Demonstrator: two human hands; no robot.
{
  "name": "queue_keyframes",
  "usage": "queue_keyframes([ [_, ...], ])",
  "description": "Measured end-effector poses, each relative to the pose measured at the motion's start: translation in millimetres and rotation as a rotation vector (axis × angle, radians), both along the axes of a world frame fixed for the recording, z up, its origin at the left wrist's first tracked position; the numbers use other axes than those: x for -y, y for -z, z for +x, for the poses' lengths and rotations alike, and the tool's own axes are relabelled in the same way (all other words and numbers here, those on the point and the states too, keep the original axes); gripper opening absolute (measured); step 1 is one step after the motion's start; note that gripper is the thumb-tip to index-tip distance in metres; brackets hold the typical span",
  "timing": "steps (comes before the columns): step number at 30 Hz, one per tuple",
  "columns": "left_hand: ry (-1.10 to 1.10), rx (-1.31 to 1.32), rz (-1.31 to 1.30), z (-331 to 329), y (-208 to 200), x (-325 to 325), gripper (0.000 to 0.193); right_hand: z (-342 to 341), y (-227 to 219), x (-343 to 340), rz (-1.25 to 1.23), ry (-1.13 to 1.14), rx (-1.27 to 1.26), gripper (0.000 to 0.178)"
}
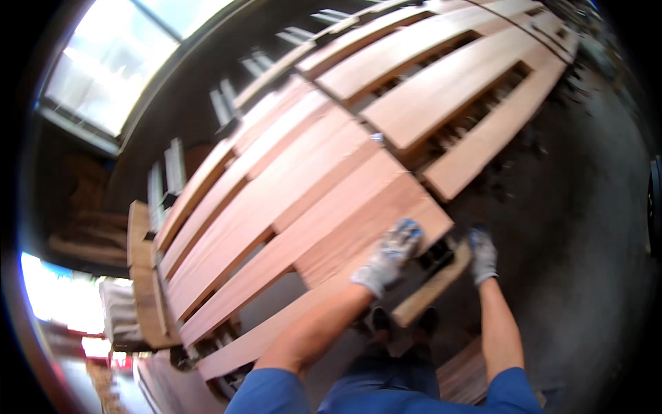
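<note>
Both my hands wear grey-and-blue work gloves. My left hand point(393, 255) rests flat on the near end of a pale wooden board point(358, 228), the top one of a stack. My right hand point(483, 254) grips the end of a short wooden strip point(431, 290) that pokes out below that board's corner. The long boards point(276, 186) lie side by side and stretch away to the left. The picture is motion-blurred.
A second row of long boards point(448, 83) lies beyond, with gaps between them. Short timber blocks point(145, 276) stand at the left end. Dark concrete floor point(579, 228) lies to the right. My shoes point(400, 324) stand under the stack's edge. A bright window point(117, 69) is at upper left.
</note>
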State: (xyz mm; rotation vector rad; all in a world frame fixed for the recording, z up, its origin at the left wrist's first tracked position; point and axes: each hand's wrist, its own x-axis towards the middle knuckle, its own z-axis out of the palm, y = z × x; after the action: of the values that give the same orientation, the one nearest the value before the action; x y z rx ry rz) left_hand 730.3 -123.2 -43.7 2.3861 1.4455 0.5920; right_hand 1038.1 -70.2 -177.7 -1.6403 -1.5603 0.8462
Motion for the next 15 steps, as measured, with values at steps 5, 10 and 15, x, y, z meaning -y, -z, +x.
queue_keyframes([
  [5,-0.039,0.034,-0.011,1.1,-19.0,4.5,0.059,-3.2,52.3,-2.0,-0.188,0.078,-0.409,0.038],
  [10,-0.02,0.051,0.035,3.5,-14.7,-1.0,0.054,-0.3,74.5,-6.5,-0.272,0.078,-0.35,0.04],
  [15,-0.149,0.429,-0.123,14.1,-49.2,11.9,0.046,5.5,57.4,-15.3,-0.263,-0.02,-0.239,0.046],
])
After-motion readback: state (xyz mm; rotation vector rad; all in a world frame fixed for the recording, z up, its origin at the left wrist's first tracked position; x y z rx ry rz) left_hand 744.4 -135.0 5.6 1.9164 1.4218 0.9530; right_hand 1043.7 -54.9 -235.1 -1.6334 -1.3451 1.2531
